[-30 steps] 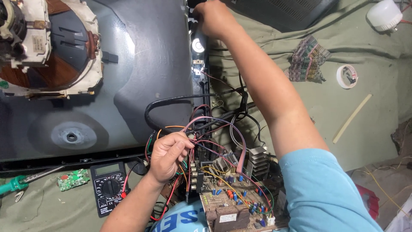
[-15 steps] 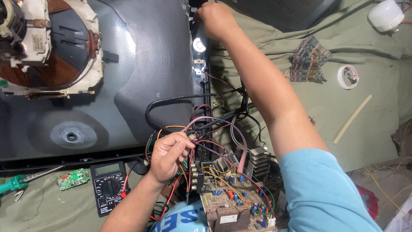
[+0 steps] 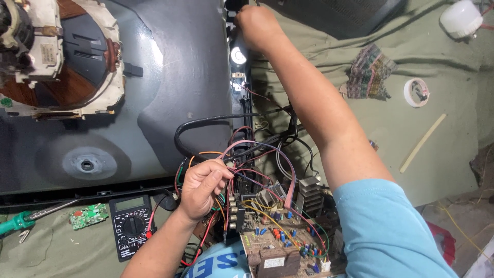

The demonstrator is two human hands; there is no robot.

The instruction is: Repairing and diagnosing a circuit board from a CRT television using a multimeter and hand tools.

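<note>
A green cloth (image 3: 319, 82) is covering the floor, and a big dark picture tube (image 3: 170, 77) is lying on it. The person's left hand (image 3: 201, 188) is pinching a bunch of coloured wires (image 3: 257, 154) just above the circuit board (image 3: 280, 242). The right hand (image 3: 256, 24) is gripping the tube's top edge. It looks like wire sorting; next calls for gentle pulling.
</note>
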